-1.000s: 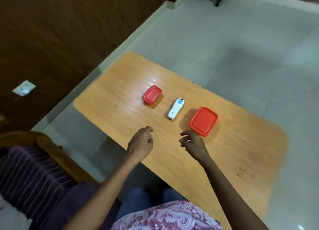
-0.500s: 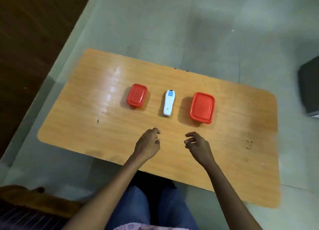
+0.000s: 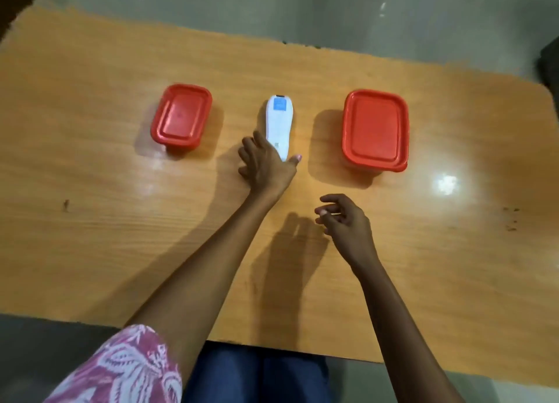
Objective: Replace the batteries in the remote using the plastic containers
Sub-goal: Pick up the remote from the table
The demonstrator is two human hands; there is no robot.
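Observation:
A white remote with a small blue screen lies flat in the middle of the wooden table. My left hand rests on the remote's near end, fingers spread on its left side and thumb at its right; the remote still lies on the table. A small plastic container with a red lid stands to the left of the remote. A larger red-lidded container stands to the right. Both lids are on. My right hand hovers nearer to me, fingers loosely curled and holding nothing.
The table's near edge runs just above my lap. Grey tiled floor lies beyond the far edge. A dark object sits at the right border. Small dark specks mark the table on the right.
My left hand has reached forward from the near middle of the table onto the remote's near end. My right hand stayed back. The camera moved closer over the table.

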